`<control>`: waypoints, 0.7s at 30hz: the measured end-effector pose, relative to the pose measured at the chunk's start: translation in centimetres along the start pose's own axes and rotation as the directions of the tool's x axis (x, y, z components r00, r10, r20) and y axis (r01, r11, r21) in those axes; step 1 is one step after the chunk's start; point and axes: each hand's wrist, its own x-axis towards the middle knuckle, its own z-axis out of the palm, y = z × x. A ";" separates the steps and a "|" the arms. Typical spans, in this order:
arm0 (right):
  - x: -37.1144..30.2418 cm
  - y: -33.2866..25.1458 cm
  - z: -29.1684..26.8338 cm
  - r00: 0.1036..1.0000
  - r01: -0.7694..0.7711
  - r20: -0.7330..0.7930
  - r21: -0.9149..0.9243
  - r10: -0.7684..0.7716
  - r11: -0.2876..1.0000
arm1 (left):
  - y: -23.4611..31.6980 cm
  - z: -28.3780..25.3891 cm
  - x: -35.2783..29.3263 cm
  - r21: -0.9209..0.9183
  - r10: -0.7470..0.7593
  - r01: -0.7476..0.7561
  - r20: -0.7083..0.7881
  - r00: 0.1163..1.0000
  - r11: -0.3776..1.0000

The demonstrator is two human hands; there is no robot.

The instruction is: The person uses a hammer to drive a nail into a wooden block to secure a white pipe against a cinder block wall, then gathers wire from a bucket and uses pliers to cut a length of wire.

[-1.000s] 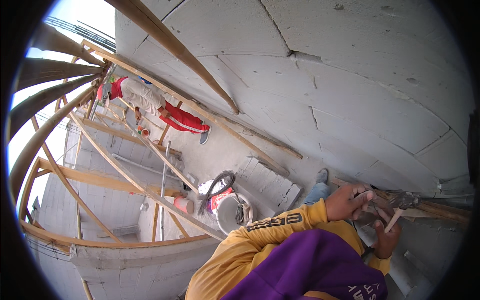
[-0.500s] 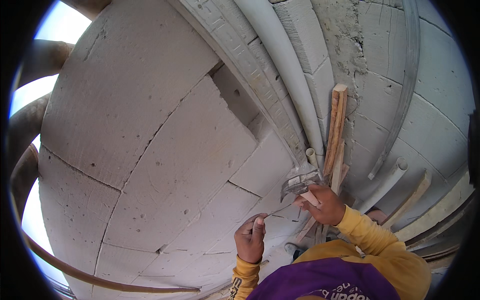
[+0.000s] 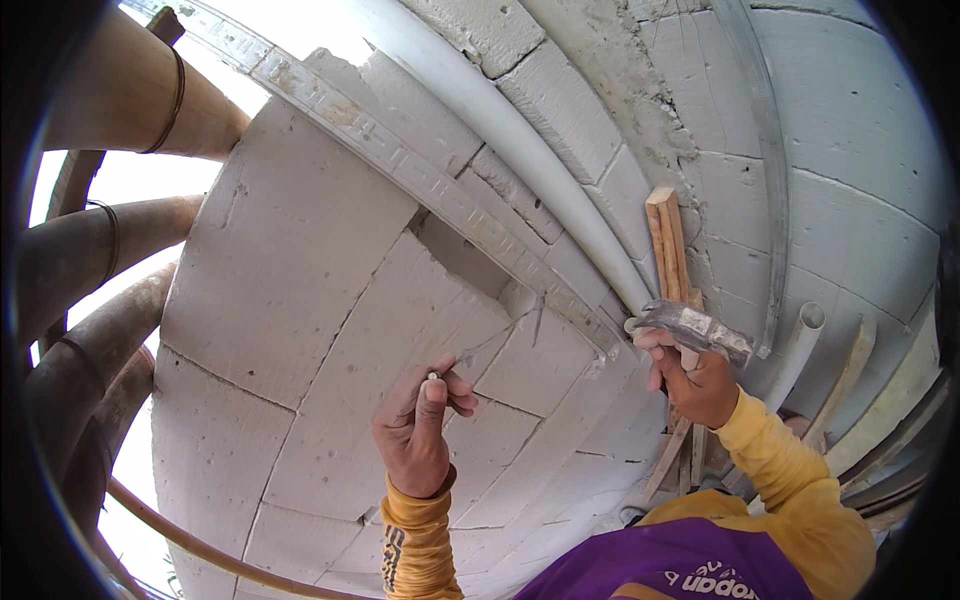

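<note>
My right hand [image 3: 703, 387] is closed round the handle of a claw hammer [image 3: 697, 330], whose head lies sideways near the lower end of a long pale, marked strip [image 3: 400, 160]. In front of the grey block wall [image 3: 330, 240], my left hand [image 3: 416, 430] pinches a thin wire-like piece [image 3: 480, 343] between thumb and fingers. That piece is blurred, and its exact kind does not show. A nail [image 3: 538, 320] stands at the strip's lower edge, between my two hands. Left of it, a dark rectangular opening [image 3: 460, 250] shows in the blocks.
A long white pipe [image 3: 520, 130] runs beside the strip. Wooden battens [image 3: 668, 240] lean in the corner, near a short open pipe [image 3: 800, 350] and more planks [image 3: 850, 370]. Thick round poles [image 3: 120, 240] stand at the left, with a yellowish hose [image 3: 200, 550] below.
The view has shifted. My left hand has moved left and up, away from the hammer. My right hand has moved right with the hammer, whose head has turned. The nail now stands clear of my hands.
</note>
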 end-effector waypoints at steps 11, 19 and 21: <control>-2.1 -0.5 0.2 0.995 -0.062 -0.072 0.001 0.062 0.998 | 8.9 -3.1 15.0 0.205 0.595 -0.594 0.065 0.801 0.778; -4.0 -0.6 -1.3 0.965 -0.255 0.047 -0.070 0.259 0.964 | 8.3 -3.2 19.0 0.265 0.576 -0.562 0.032 0.817 0.783; -4.3 -0.7 -1.3 0.972 -0.230 0.040 -0.034 0.231 0.973 | 8.3 -3.0 19.5 0.220 0.563 -0.553 0.022 0.826 0.804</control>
